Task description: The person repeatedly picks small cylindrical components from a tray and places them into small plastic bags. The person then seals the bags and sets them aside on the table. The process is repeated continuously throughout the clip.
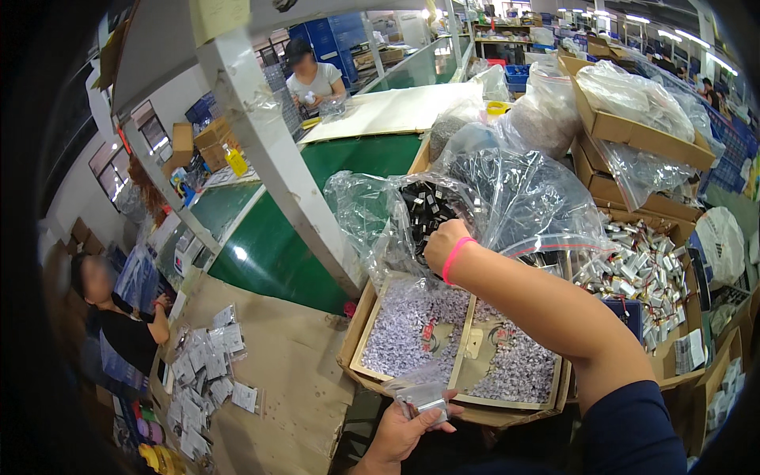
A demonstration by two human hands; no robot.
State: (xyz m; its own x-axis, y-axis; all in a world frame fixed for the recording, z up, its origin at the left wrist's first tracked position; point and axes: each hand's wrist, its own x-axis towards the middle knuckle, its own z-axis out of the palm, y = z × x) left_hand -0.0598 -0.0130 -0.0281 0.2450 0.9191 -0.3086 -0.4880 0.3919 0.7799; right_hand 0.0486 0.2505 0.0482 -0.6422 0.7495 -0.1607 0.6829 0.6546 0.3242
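My left hand (pixel 409 424) holds a small clear zip bag (pixel 420 399) with a whitish or silvery part in it, low in front of me. My right hand (pixel 446 242), a pink band on its wrist, reaches to the mouth of a large clear plastic bag (pixel 368 208) full of small black parts (pixel 424 208). Its fingertips are hidden, so a grip cannot be told. Below it, a divided wooden tray (pixel 462 350) holds many tiny whitish pieces (pixel 398 332).
Filled small bags (pixel 202 368) lie piled on the cardboard-covered table (pixel 285 380). A carton (pixel 692 285) of silvery wired parts (pixel 635 267) stands right. A metal post (pixel 285 160) rises left of the tray. One person (pixel 122 314) sits left; another (pixel 314 80) works beyond the green surface (pixel 374 154).
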